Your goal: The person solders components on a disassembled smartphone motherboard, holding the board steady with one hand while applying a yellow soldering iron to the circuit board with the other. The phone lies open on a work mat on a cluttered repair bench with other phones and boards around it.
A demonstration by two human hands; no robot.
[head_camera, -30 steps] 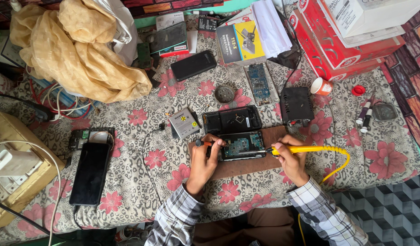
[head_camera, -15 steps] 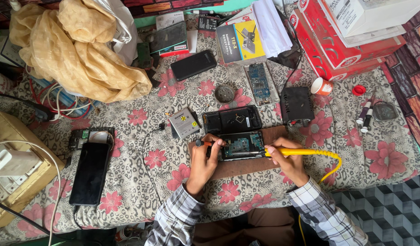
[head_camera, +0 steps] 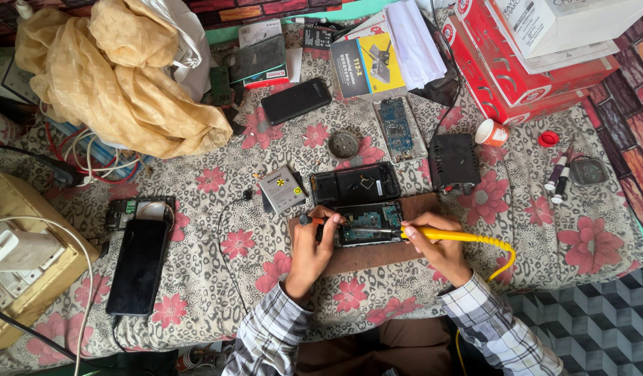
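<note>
From the head view, we are seeing the right hand (head_camera: 436, 245) closed around a yellow soldering iron (head_camera: 452, 237), its tip lying over the opened phone (head_camera: 369, 223) on the wooden board (head_camera: 377, 256). The left hand (head_camera: 313, 245) is pinching a thin orange-tipped tool (head_camera: 314, 221) at the phone's left edge. We are judging that a slip could scorch the circuit board or the nearby fingers. Both wrists are resting low, forearms angling inward.

Soldering iron (head_camera: 443, 236) tip on opened phone (head_camera: 369, 223): contact point too small to resolve. Red boxes (head_camera: 523, 76) cut by top edge.
</note>
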